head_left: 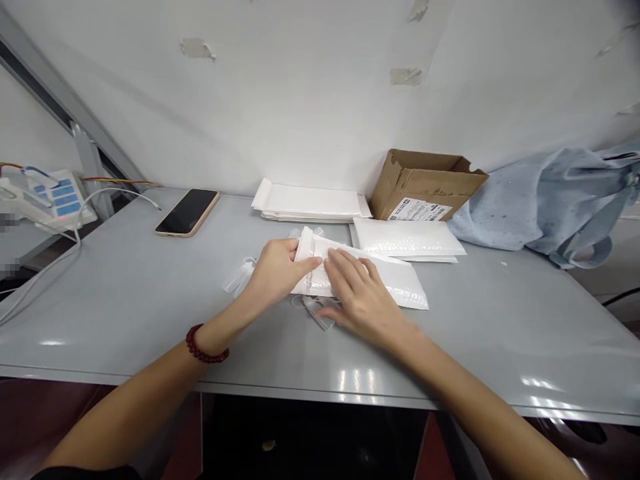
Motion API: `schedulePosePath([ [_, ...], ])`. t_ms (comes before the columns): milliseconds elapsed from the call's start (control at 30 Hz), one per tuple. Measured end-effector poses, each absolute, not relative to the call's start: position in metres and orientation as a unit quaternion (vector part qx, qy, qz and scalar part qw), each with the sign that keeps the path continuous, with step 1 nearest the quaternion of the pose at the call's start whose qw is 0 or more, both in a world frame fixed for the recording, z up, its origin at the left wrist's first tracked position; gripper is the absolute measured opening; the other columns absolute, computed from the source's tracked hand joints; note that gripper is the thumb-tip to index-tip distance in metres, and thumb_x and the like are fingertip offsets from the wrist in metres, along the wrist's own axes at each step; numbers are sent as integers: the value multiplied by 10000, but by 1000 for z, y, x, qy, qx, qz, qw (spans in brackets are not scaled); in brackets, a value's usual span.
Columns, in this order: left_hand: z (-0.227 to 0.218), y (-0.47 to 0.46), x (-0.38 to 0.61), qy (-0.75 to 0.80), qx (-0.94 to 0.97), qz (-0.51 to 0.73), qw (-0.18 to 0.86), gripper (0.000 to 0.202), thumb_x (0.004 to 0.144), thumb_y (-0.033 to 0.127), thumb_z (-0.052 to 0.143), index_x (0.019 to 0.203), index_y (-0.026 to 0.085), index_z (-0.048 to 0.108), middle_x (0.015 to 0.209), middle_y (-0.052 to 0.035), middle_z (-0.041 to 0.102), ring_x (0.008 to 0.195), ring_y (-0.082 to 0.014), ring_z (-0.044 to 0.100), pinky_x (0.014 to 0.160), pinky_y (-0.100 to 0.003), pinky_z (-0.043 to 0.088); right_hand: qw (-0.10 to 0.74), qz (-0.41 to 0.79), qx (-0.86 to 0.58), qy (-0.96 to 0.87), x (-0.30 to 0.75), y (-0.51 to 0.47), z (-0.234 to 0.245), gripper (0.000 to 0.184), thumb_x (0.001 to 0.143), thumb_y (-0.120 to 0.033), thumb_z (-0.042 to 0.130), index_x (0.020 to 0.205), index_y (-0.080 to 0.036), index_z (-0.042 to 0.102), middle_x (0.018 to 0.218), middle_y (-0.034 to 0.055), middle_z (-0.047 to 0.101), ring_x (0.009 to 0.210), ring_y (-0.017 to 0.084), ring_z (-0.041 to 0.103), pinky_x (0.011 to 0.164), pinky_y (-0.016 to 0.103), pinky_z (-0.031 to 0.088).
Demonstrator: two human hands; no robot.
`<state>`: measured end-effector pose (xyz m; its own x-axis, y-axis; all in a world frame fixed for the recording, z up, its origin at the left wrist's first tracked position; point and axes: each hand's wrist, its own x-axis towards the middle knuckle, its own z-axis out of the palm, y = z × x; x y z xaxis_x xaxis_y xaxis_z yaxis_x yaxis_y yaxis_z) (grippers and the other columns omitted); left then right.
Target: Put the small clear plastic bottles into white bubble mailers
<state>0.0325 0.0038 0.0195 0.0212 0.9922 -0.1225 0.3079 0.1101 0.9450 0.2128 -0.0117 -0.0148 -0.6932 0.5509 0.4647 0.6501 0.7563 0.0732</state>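
A white bubble mailer (395,277) lies slanted across the middle of the grey table, its flap end to the left. My left hand (277,270) grips that flap end, thumb on top and fingers curled beneath. Across the mailer's upper face rests my right hand (357,290), fingers stretched out flat and thumb apart. Small clear plastic pieces with thin loops (320,313) lie partly under the mailer and my right hand. Another such clear piece (241,277) is beside my left wrist.
Behind, a stack of white mailers (310,200) lies by the wall, with more mailers (407,239) to its right. An open cardboard box (425,187) and a light blue cloth bag (540,200) stand at back right. A phone (188,213) and a power strip (55,200) with cables are left.
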Motion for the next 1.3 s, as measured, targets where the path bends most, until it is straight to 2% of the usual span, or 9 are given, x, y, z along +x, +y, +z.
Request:
schedulePosePath([
  [167,20,5,31,562,558,382,477,203,784,279,576,859,131,693,663,-8,666,550,-143,591,465,-215,421,191,-183,-336,-904,212,-12,-20,367,922,-52,365,1254,-72,520,1328,188,544,1236,278,510,962,469,414],
  [300,19,4,31,516,620,413,423,337,893,352,445,859,151,712,818,-46,693,764,-168,636,631,-241,505,218,-204,-348,-889,218,-9,-13,342,915,-32,337,1178,-64,554,1239,164,621,1147,257,586,910,425,432],
  [467,13,0,31,445,771,390,238,273,834,170,506,1035,186,690,1165,-84,622,1087,-213,570,896,-351,497,275,-219,-348,-869,220,-8,-8,265,905,-25,375,1039,-106,589,1123,131,690,1043,218,647,864,366,435],
  [633,-1,4,33,307,866,387,74,298,870,102,484,1131,151,619,1157,-100,653,1212,-232,512,1025,-447,438,333,-209,-353,-849,220,-10,-6,219,914,-78,406,982,-159,598,1066,125,712,975,203,672,822,337,463],
  [833,-8,3,37,297,871,390,-33,265,910,96,397,1004,143,640,1006,-105,712,1045,-204,636,939,-367,516,406,-156,-344,-832,220,-13,-2,281,913,-111,413,1127,-171,585,1114,144,682,1008,215,652,784,340,484],
  [933,-8,1,38,311,874,373,-30,286,911,106,379,1015,169,638,1021,-87,715,1029,-187,646,931,-340,518,416,-136,-333,-835,221,-14,-4,292,914,-110,388,1018,-235,631,991,81,721,878,189,680,752,352,472],
  [1033,-11,0,39,335,871,360,-8,288,914,129,382,1049,172,632,1047,-83,713,1021,-187,652,917,-329,519,420,-150,-339,-828,222,-16,-3,283,897,-94,400,914,-247,637,878,41,740,768,176,691,729,356,453],
  [1167,-10,-2,44,364,860,355,45,300,915,150,366,1004,145,653,923,-93,731,844,-187,685,762,-299,542,442,-156,-333,-818,222,-20,6,258,885,-72,428,897,-247,617,827,16,744,746,175,701,730,353,427],
  [1300,6,0,50,406,816,381,156,251,902,215,440,890,170,687,794,-43,720,709,-155,647,675,-257,504,457,-166,-372,-791,222,-22,14,234,888,-117,455,1009,-248,606,935,53,736,937,235,688,820,392,439],
])
